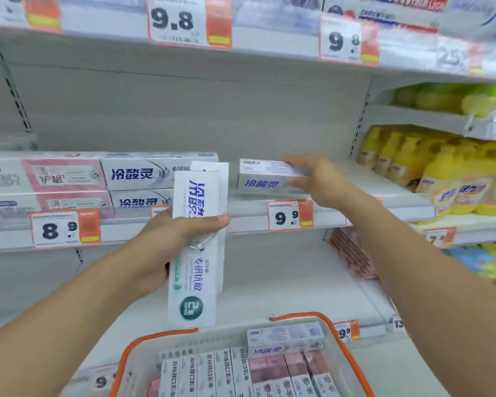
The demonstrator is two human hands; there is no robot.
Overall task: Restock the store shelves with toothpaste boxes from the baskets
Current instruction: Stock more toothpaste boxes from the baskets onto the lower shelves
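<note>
While the right hand (318,179) sets a white toothpaste box (262,177) flat on the middle shelf (241,219), its fingers and thumb are pinched on the box's right end. That box lies long side left to right, in the bare spot at the middle of the frame. The left hand (181,239) is closed around two or so tall boxes (196,239), standing up and down, just left of that spot. They look like they must be turned sideways to fit. More boxes wait in the orange basket (341,336) at the bottom.
</note>
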